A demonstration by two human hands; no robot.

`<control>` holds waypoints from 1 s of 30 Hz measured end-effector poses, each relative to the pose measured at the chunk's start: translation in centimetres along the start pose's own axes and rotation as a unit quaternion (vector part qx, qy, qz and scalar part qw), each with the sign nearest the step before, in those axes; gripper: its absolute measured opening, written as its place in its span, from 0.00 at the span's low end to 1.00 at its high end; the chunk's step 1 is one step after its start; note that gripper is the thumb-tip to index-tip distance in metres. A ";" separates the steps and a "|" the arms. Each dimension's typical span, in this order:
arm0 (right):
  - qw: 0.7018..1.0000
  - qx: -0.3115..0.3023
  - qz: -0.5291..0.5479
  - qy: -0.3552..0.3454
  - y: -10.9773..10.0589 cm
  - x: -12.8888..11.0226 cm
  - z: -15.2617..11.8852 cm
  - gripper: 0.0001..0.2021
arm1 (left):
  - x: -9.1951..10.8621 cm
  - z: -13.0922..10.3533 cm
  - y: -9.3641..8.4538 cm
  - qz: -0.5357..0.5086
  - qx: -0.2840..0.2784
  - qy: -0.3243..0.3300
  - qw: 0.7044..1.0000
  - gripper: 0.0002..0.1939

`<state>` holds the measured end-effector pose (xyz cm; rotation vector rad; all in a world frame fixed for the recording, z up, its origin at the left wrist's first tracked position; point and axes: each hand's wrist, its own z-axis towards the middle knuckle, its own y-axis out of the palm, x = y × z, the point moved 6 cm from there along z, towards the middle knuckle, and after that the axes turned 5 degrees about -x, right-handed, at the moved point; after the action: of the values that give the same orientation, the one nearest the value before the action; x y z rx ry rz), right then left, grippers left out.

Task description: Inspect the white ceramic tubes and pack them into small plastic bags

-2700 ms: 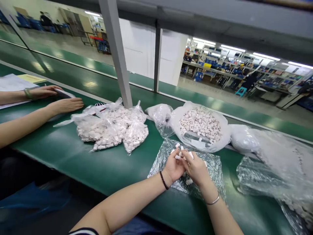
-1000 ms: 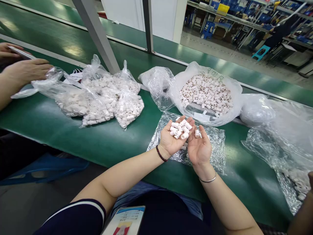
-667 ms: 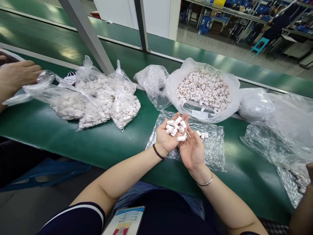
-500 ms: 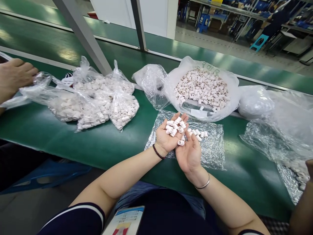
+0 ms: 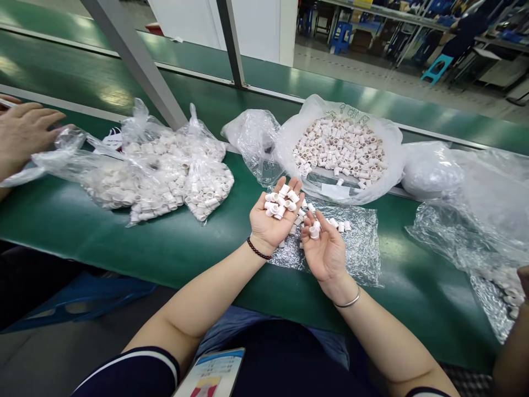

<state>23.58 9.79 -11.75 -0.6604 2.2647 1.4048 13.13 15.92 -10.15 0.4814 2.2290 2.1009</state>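
My left hand (image 5: 273, 219) is palm up and cupped, with a small heap of white plastic pipe fittings (image 5: 280, 204) resting on the palm and fingers. To its right, my right hand (image 5: 324, 251), also palm up with curled fingers, holds a couple of white pipe fittings (image 5: 314, 230) near its fingertips. Under both hands lies a clear plastic bag (image 5: 359, 256), flat on the green table. More loose fittings (image 5: 341, 226) lie on that bag, some partly hidden behind my hands.
Beyond my hands, a large open bag (image 5: 394, 165) holds many fittings. Filled clear bags (image 5: 209, 190) stand to the left, near another person's hand (image 5: 28, 129). Crumpled plastic (image 5: 450, 231) and another person's arm (image 5: 514, 342) are at right. A metal post (image 5: 142, 69) rises behind.
My hands have moved apart. The left one shifted left and slightly up with its fittings; the right now holds a couple of fittings. More loose fittings show on the bag between them.
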 end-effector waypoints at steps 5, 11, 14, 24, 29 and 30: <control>0.998 -0.023 -0.055 -0.035 0.0 -0.2 0.6 0.19 | -0.3 0.0 -0.3 0.016 0.000 -0.008 1.000 0.24; 0.999 -0.040 -0.005 -0.024 0.2 -0.5 0.7 0.09 | -0.7 -0.1 -0.5 0.018 0.006 -0.019 1.000 0.24; 0.999 -0.042 0.027 -0.007 0.1 -0.7 0.9 0.16 | -0.8 -0.1 -0.6 0.022 0.008 -0.022 0.999 0.24; 0.999 -0.038 0.007 -0.004 -0.4 -0.7 1.5 0.14 | -1.1 -0.3 -0.6 0.008 0.007 -0.029 1.000 0.27; 0.988 -0.030 -0.132 -0.079 -0.8 -1.1 1.6 0.12 | -1.7 -0.6 -0.4 0.000 0.008 -0.045 0.999 0.28; 0.980 -0.044 -0.163 -0.104 -0.7 -1.3 1.6 0.13 | -2.0 -0.7 -0.4 -0.002 0.008 -0.053 0.999 0.28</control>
<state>25.18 11.23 -12.20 -0.8284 1.8442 1.3484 14.74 14.73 -10.83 0.5749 2.1885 2.0069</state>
